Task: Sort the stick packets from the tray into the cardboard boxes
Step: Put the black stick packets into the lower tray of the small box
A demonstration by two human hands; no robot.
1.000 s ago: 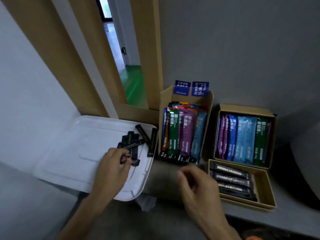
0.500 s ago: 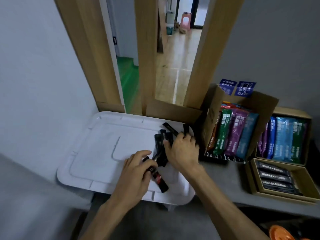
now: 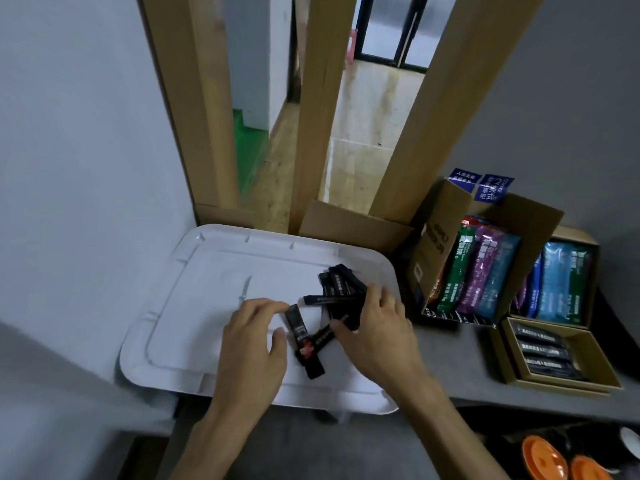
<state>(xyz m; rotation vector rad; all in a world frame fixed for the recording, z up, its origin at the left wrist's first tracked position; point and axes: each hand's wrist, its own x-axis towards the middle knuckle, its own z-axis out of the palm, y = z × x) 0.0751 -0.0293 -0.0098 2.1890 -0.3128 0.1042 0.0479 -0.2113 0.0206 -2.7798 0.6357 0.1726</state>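
Note:
A white tray (image 3: 194,306) lies in front of me with several black stick packets (image 3: 337,289) piled at its right side. My left hand (image 3: 256,344) pinches the top of one black packet (image 3: 299,332) that lies lengthwise toward me. My right hand (image 3: 375,330) curls over the pile and grips a black packet with a red end (image 3: 318,339). To the right stand three cardboard boxes: a tall open one (image 3: 440,244) with coloured packets, a second (image 3: 585,240) with blue and green packets, and a low one (image 3: 602,362) holding black packets.
Wooden posts (image 3: 318,109) rise right behind the tray. A grey wall closes the left side. The grey table edge (image 3: 519,407) runs below the boxes, and orange round objects (image 3: 561,462) sit at the bottom right.
My right hand came across from the boxes to the tray and closed on the packet pile. My left hand drew one packet toward me. The view swung left.

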